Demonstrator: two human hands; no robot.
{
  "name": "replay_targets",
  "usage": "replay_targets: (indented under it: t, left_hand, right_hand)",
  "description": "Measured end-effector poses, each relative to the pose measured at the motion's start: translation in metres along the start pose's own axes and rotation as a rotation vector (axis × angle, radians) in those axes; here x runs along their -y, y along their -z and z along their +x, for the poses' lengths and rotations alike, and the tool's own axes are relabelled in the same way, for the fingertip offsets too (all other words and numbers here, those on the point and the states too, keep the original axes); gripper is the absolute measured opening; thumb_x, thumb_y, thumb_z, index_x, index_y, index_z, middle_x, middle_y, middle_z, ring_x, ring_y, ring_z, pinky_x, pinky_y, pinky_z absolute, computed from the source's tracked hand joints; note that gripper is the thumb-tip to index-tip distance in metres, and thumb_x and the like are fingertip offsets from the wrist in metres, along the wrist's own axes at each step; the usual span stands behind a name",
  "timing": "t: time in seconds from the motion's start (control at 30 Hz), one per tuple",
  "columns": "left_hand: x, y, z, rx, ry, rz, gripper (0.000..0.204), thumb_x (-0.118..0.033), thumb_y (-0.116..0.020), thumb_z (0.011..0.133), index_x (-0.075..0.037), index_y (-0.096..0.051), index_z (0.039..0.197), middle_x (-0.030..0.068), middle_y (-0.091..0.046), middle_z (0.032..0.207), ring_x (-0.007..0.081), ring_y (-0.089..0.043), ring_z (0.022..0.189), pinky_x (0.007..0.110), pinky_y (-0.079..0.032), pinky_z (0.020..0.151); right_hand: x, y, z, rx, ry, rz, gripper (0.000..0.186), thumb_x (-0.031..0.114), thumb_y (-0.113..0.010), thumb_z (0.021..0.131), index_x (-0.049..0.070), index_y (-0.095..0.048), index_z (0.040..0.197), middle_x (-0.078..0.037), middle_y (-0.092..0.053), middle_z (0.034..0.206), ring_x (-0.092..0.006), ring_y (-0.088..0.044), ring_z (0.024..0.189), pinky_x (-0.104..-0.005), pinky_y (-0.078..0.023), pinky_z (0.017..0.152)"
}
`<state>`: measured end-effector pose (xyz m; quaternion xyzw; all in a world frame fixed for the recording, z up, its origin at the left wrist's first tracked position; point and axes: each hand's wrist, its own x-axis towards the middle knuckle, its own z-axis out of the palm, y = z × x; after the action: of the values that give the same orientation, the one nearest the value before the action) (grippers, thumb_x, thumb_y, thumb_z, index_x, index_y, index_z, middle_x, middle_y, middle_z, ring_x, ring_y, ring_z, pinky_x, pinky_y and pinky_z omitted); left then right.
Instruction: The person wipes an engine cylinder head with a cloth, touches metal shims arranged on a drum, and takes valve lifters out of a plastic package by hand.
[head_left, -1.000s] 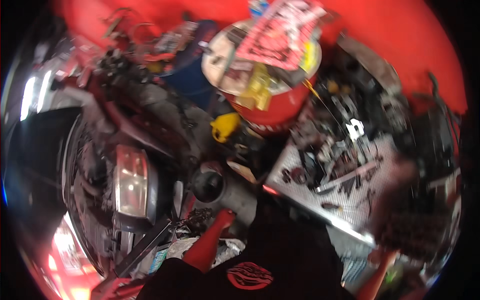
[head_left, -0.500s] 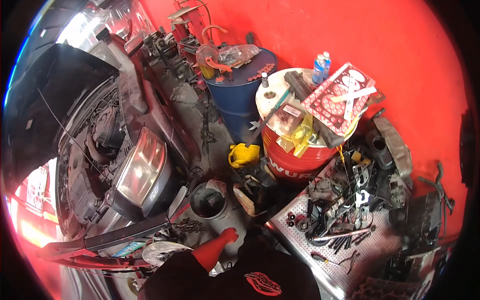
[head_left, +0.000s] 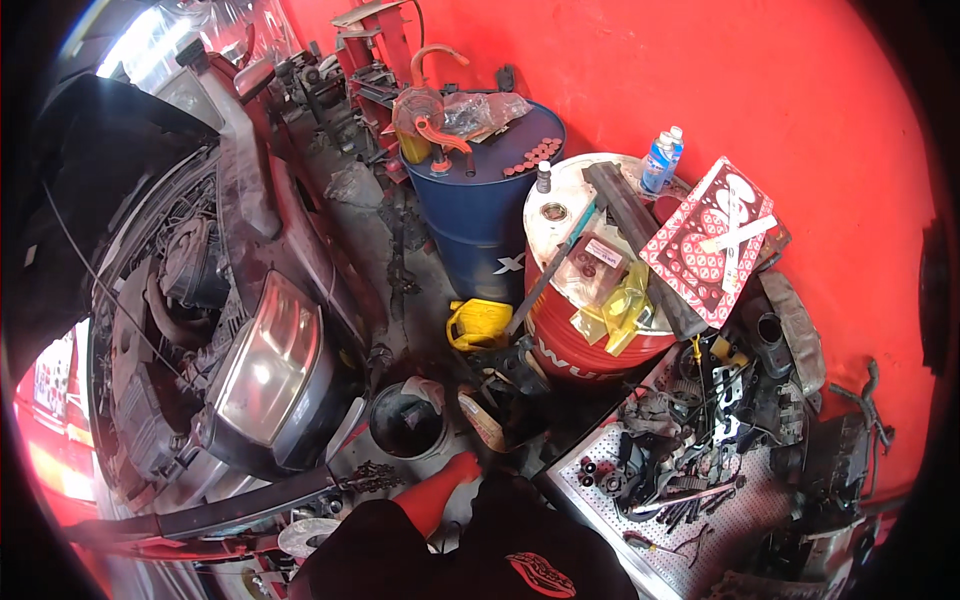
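Note:
My left hand [head_left: 462, 468] is low in the middle, close to my body, below a dark bucket [head_left: 400, 425] with a rag [head_left: 427, 391] over its rim. Its forearm comes out of a black sleeve. The fingers are small and unclear, so whether they hold anything does not show. My right hand is out of sight, hidden by my torso or beyond the picture. Beside the bucket lies a dark chain [head_left: 368, 477]. A cut-open black container [head_left: 510, 415] stands to the bucket's right.
At left stands a car with its hood up and a cloudy headlight [head_left: 268, 370]. Ahead are a blue drum [head_left: 470, 230] and a red drum [head_left: 565, 345] carrying a gasket pack [head_left: 690, 230] and spray cans [head_left: 660, 163]. A perforated metal tray [head_left: 765, 495] holds engine parts and tools.
The view has shifted slightly, so the drums and tray appear lower and farther right. My left hand stays in nearly the same spot by my body.

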<state>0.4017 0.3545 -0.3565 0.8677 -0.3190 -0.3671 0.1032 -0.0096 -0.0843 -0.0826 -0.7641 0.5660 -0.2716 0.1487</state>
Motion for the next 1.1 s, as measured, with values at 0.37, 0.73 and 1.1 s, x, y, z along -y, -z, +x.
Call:
replay_targets:
  t: [0.37,0.73,1.1]
  left_hand:
    - [0.057,0.030,0.071,0.074,-0.164,0.184,0.035,-0.027,-0.056,0.078,-0.002,-0.069,0.099,0.0237,-0.066,0.109,0.0413,-0.063,0.103,0.049,-0.051,0.088]
    - [0.018,0.064,0.100,0.158,-0.182,0.194,0.031,-0.025,-0.058,0.082,-0.002,-0.070,0.097,0.0236,-0.068,0.102,0.0413,-0.065,0.097,0.050,-0.053,0.079]
    - [0.019,0.052,0.122,-0.061,-0.371,0.198,0.012,-0.009,-0.062,0.073,-0.003,-0.072,0.075,0.0202,-0.069,0.085,0.0368,-0.068,0.079,0.047,-0.053,0.066]
  right_hand:
    - [0.011,-0.025,-0.046,0.066,-0.178,-0.001,0.050,0.042,-0.062,0.087,0.007,-0.058,0.122,-0.016,-0.060,0.115,-0.0295,-0.055,0.107,-0.0421,-0.047,0.090]
    - [0.000,-0.042,-0.116,0.183,-0.416,0.067,0.047,0.041,-0.061,0.088,0.005,-0.059,0.118,-0.015,-0.061,0.107,-0.0277,-0.056,0.098,-0.0401,-0.048,0.085]
    - [-0.005,-0.058,-0.153,0.312,-0.608,0.152,0.045,0.039,-0.061,0.089,0.003,-0.060,0.114,-0.013,-0.061,0.100,-0.0259,-0.056,0.089,-0.0381,-0.049,0.079]
